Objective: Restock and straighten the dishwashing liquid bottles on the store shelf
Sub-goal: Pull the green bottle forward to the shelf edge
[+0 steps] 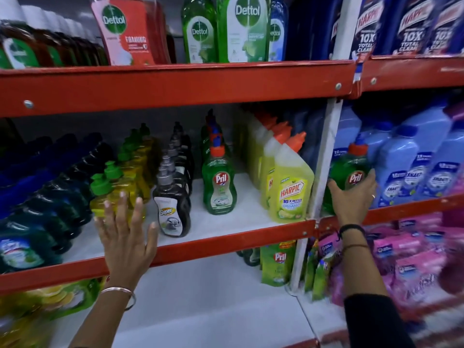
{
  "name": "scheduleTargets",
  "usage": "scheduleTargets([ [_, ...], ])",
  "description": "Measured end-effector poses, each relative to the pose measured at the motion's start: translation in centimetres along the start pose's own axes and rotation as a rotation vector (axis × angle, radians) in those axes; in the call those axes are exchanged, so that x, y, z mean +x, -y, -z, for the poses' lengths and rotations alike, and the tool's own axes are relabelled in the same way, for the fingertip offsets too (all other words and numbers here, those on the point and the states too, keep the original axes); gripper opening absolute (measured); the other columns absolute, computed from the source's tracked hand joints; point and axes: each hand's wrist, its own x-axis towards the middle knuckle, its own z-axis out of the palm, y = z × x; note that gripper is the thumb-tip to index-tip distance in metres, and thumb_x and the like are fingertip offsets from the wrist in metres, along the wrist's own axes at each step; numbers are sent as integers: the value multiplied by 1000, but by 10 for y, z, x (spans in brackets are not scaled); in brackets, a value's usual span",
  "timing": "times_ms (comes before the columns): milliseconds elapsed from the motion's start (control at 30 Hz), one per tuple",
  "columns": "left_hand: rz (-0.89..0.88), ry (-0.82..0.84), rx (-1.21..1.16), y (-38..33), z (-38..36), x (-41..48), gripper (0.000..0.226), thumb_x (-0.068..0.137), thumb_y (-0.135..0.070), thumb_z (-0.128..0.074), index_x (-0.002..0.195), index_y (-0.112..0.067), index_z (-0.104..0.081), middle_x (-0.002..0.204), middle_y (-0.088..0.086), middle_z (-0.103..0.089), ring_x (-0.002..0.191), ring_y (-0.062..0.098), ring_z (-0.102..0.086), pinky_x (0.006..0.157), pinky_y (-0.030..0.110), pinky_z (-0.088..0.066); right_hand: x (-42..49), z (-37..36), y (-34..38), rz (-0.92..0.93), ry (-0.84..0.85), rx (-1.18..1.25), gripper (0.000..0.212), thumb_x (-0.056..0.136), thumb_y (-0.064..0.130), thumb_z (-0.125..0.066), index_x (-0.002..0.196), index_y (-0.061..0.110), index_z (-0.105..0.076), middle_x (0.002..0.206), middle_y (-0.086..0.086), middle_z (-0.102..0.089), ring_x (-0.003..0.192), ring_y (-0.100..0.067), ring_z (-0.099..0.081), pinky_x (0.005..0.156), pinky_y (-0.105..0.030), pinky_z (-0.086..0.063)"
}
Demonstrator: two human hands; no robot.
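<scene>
My right hand (351, 197) grips a green Pril dishwashing bottle (347, 169) with an orange cap, held in front of the blue bottles right of the white shelf post. My left hand (125, 237) is spread open, fingertips against the front yellow bottle with a green cap (110, 194) on the middle shelf. A row of green Pril bottles (219, 182) stands mid-shelf, running back from the front one. To its left stands a row of dark Super bottles (172, 209). White shelf floor shows in front of the Pril row.
Yellow Harpic bottles (288, 189) lean right of the Pril row. Dark blue-green bottles (37, 222) fill the left. The red shelf edge (226, 242) runs across. Dettol bottles (241, 28) stand above, Pril pouches (277, 262) and pink packs (406, 252) below.
</scene>
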Motion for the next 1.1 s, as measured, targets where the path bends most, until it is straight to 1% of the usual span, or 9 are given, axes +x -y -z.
scheduleTargets([
  [167, -1, -5, 15, 0, -2, 0, 63, 97, -39, -35, 154, -20, -17, 163, 8, -10, 151, 29, -3, 120, 52, 1, 11, 7, 1, 8, -57, -45, 88, 61, 46, -77, 133, 13, -40, 135, -15, -55, 121, -35, -54, 97, -49, -47],
  [233, -2, -11, 28, 0, -2, 0, 62, 98, -39, -35, 154, -20, -17, 163, 7, -11, 151, 28, -3, 120, 51, 2, 3, 9, 2, 26, -100, -32, 89, 59, 51, -77, 133, 17, -41, 136, -11, -55, 120, -32, -55, 95, -49, -48],
  [367, -5, -24, 42, 0, -3, 1, 62, 97, -37, -36, 154, -18, -19, 159, 13, -21, 151, 26, -4, 121, 50, 1, -18, 13, 13, 107, -234, -23, 92, 65, 53, -78, 138, 14, -37, 141, -12, -50, 125, -31, -51, 97, -47, -45],
  [533, 5, -17, 39, -1, -2, 1, 61, 97, -37, -35, 154, -19, -19, 158, 14, -23, 151, 25, -4, 121, 51, 1, -47, 26, 45, 276, -329, -61, 89, 64, 60, -73, 131, 10, -45, 131, -15, -57, 116, -31, -56, 89, -40, -47],
  [667, 7, -6, 37, -1, -1, 1, 62, 97, -38, -33, 154, -21, -16, 159, 11, -20, 151, 24, -4, 120, 51, 0, -81, 27, 75, 280, -223, -7, 91, 57, 66, -73, 125, 12, -48, 124, -11, -61, 108, -29, -60, 82, -36, -47],
  [800, 1, -3, 32, 0, -1, 1, 62, 97, -39, -33, 154, -22, -16, 162, 7, -15, 151, 22, -5, 120, 52, -2, -122, 14, 101, 270, -75, 72, 91, 51, 62, -81, 120, 13, -50, 118, -9, -65, 102, -29, -63, 79, -34, -46],
  [933, -56, 4, 37, 4, -1, 1, 61, 99, -40, -33, 154, -21, -17, 160, 9, -21, 151, 23, -9, 118, 56, -5, -148, -10, 121, 263, 59, 121, 91, 48, 66, -78, 117, 14, -48, 115, -6, -64, 100, -25, -62, 76, -30, -45],
  [1000, -84, 5, 48, 5, -1, 0, 60, 100, -42, -31, 155, -22, -15, 162, 5, -15, 151, 23, -10, 118, 56, -5, -156, -25, 129, 251, 117, 114, 93, 47, 67, -78, 117, 15, -47, 114, -4, -64, 99, -23, -62, 72, -28, -43],
  [1100, -99, 17, 59, 6, -1, -1, 60, 100, -42, -29, 155, -21, -15, 163, 3, -10, 151, 24, -9, 120, 53, -1, -166, -48, 135, 228, 171, 67, 95, 45, 70, -78, 117, 17, -45, 113, -5, -65, 96, -25, -64, 70, -32, -47],
])
